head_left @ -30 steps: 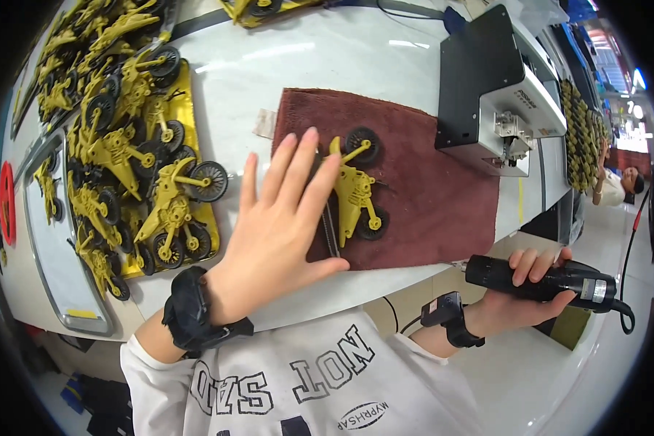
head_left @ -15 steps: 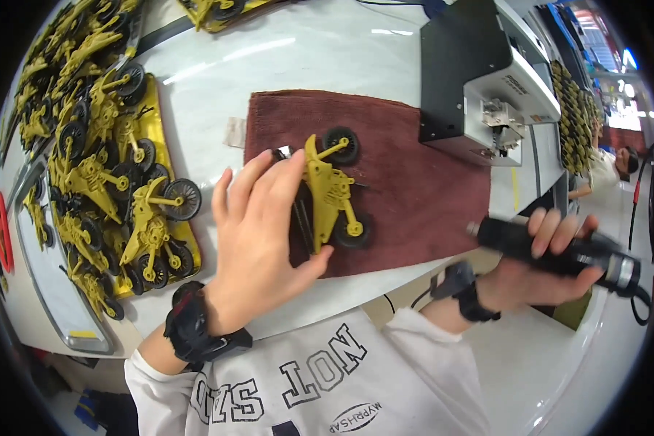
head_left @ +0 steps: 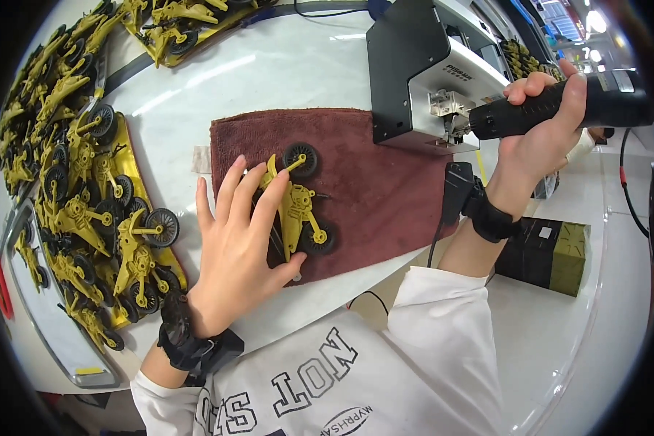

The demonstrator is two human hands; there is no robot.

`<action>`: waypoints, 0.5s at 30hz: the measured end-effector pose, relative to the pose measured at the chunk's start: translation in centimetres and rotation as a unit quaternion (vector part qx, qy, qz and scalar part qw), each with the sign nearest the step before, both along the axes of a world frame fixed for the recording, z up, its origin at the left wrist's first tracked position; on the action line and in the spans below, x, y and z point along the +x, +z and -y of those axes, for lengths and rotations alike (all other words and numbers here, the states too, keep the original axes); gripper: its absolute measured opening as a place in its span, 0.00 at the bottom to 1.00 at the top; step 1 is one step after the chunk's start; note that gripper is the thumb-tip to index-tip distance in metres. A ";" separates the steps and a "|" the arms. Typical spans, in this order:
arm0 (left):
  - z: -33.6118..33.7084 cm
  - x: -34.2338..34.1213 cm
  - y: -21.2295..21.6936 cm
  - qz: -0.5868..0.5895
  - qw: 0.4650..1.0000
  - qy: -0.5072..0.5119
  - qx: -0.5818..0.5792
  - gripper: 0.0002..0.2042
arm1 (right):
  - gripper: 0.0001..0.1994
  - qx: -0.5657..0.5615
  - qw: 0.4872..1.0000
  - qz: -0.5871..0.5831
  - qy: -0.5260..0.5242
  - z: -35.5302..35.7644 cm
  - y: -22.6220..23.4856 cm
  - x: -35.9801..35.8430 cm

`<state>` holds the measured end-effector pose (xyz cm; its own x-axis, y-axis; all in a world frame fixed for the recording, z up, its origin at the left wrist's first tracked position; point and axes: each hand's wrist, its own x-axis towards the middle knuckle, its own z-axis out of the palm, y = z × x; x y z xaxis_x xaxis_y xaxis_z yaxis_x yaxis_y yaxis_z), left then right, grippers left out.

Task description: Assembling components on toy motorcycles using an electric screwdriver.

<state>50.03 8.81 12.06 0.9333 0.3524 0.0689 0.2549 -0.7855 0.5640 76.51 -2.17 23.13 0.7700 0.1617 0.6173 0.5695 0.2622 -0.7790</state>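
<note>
A yellow toy motorcycle (head_left: 294, 211) with black wheels lies on its side on a dark red cloth (head_left: 392, 203). My left hand (head_left: 232, 243) holds it down, thumb by its lower tip and fingers over its upper left part; the palm side is hidden. My right hand (head_left: 545, 134) is wrapped round a thick black electric screwdriver (head_left: 610, 102). The screwdriver's nose is at the metal outlet (head_left: 452, 109) on the front of a black-and-white screw feeder (head_left: 400, 73). Whether a screw sits on the bit cannot be seen.
Many yellow toy motorcycles (head_left: 80, 211) are heaped at the left on yellow trays, with more (head_left: 174, 29) at the far edge. A grey-rimmed tray (head_left: 65, 327) is at lower left. A black and olive box (head_left: 541, 254) stands below the table's right side. Another person is partly visible at far right.
My right hand has swung the screwdriver up and away from me to the feeder's outlet. My left hand stays on the toy motorcycle; the whole view has shifted a little.
</note>
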 end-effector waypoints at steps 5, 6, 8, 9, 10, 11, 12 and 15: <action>0.4 -1.0 -0.3 0.023 1.000 0.020 0.000 0.47 | 0.20 0.007 0.999 -0.013 0.037 0.4 0.1 -0.2; 0.4 -1.2 -0.4 0.009 1.000 0.012 0.006 0.47 | 0.20 0.006 0.999 -0.011 0.037 0.4 0.2 -0.1; 0.4 -1.4 -0.9 0.016 1.000 0.014 0.004 0.47 | 0.21 -0.007 1.000 -0.023 -0.002 -0.1 0.4 0.2; 0.5 -1.4 -1.3 0.023 1.000 0.013 0.003 0.47 | 0.22 -0.006 0.999 -0.024 0.027 0.3 0.2 0.6; 0.4 -1.5 -1.6 0.012 1.000 0.007 0.013 0.47 | 0.22 -0.005 0.999 -0.026 0.031 0.6 -0.2 0.9; 0.4 -1.4 -1.7 0.014 1.000 0.001 0.009 0.47 | 0.22 -0.001 0.997 -0.008 0.078 1.0 -0.6 1.3; 0.3 -1.4 -1.9 0.015 1.000 -0.004 0.005 0.47 | 0.22 0.002 0.992 0.009 0.125 1.3 -1.0 1.7; -0.2 -1.7 -1.7 0.042 0.999 -0.019 -0.021 0.48 | 0.24 -0.029 0.992 0.047 0.113 0.6 -1.0 1.3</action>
